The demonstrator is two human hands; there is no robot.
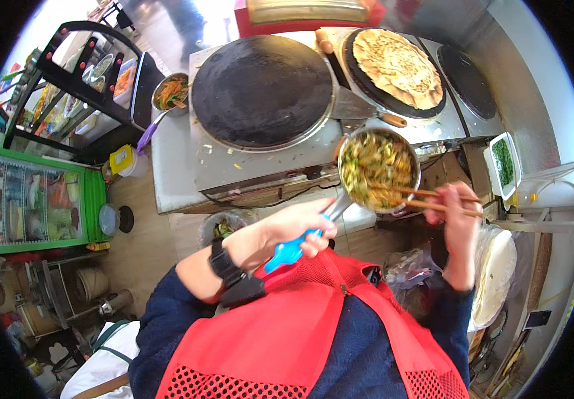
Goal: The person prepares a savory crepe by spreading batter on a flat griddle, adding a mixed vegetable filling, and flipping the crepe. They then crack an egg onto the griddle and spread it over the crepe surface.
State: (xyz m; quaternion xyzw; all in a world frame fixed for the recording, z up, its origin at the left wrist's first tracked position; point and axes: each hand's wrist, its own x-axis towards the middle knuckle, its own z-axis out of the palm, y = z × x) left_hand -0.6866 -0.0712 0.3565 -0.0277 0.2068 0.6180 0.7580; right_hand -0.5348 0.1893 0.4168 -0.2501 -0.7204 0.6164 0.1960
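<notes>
My left hand (309, 227) grips the blue handle (287, 253) of a metal bowl (415, 158), held in front of the griddle counter. Shredded vegetables (374, 164) fill the bowl. My right hand (454, 212) holds a pair of wooden chopsticks (424, 198), whose tips are in the vegetables. Beyond the bowl, a metal spatula (357, 105) with a wooden handle lies between two round griddles. The large black griddle (264, 90) at the left is bare. A browned flatbread (396, 65) rests on the griddle at the right.
A small pan with a purple handle (150, 132) holds shredded carrot and greens (171, 94) at the counter's left. Two eggs (324, 42) lie behind the griddles. At the right are a white tub of chopped greens (503, 162) and stacked pale flatbreads (496, 274) in plastic. A bin (206, 229) stands below.
</notes>
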